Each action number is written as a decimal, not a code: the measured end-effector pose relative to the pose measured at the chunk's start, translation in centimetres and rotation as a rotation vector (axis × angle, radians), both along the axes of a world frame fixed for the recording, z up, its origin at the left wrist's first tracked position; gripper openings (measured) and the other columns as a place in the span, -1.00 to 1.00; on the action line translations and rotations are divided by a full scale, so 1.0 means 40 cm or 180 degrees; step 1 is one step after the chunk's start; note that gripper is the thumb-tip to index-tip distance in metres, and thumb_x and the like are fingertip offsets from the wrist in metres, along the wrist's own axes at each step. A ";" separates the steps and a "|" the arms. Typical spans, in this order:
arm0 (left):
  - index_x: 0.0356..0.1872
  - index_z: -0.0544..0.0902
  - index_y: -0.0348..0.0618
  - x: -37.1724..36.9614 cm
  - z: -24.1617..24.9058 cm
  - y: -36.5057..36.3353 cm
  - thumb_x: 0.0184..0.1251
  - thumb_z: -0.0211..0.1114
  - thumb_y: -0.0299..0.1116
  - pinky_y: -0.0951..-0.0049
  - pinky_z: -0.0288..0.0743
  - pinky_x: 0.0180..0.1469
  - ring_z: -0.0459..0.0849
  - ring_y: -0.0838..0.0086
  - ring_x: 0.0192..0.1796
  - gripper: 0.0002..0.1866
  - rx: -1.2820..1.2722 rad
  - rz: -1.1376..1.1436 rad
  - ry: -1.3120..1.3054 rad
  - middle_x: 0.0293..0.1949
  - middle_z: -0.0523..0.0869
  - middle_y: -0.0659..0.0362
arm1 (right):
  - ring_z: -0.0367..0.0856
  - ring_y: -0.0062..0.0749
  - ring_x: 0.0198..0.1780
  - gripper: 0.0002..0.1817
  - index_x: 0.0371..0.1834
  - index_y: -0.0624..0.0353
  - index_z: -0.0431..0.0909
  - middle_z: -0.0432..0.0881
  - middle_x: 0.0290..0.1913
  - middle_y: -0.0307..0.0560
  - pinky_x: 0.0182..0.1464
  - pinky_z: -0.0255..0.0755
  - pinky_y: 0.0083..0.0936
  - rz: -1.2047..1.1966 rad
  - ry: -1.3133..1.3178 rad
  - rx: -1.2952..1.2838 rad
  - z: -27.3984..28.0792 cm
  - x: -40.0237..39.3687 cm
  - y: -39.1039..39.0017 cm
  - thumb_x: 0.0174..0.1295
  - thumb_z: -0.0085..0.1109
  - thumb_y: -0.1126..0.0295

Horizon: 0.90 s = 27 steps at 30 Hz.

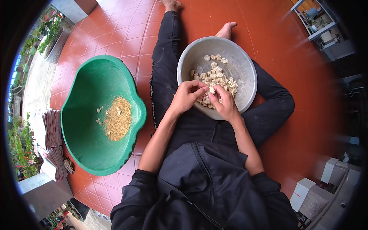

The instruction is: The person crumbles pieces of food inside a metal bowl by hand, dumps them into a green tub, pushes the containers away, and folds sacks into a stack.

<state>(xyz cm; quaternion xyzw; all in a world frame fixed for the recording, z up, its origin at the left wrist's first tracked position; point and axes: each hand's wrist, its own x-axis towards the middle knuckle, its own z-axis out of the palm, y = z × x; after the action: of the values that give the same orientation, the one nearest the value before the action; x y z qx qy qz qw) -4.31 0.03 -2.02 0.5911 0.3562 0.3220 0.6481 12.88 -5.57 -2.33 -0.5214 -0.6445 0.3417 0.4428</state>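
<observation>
A grey metal basin rests by my legs with many pale, crumbly, rounded lumps in it. Over its near side, my left hand and my right hand meet, fingertips pinched on one small pale lump. What kind of food or material it is, I cannot make out. To the left, a green plastic basin stands on the floor. Tan husk-like grains lie heaped in it, with a few pale bits on and beside the heap.
I sit on a red tiled floor, legs spread around the metal basin. A stack of folded brown material is at the left edge. Potted plants stand outside at upper left. A metal shelf and boxes line the right.
</observation>
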 end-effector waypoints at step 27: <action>-0.24 0.67 -0.34 0.010 0.024 -0.020 0.21 0.30 -0.50 0.49 0.52 -0.36 0.65 0.47 -0.40 -0.86 0.1626 0.0296 0.0805 -0.36 0.67 0.09 | 0.56 0.16 -0.38 -0.88 -0.31 0.25 0.40 0.54 -0.48 0.19 -0.41 0.36 -0.12 -0.0025 -0.0819 0.0249 0.013 0.006 -0.004 0.33 -0.03 0.41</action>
<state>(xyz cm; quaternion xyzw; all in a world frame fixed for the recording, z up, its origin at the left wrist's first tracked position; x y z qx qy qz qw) -3.90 -0.77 -1.07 0.7537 0.3683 0.3544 0.4132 13.13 -5.71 -1.81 -0.5457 -0.7068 0.2448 0.3778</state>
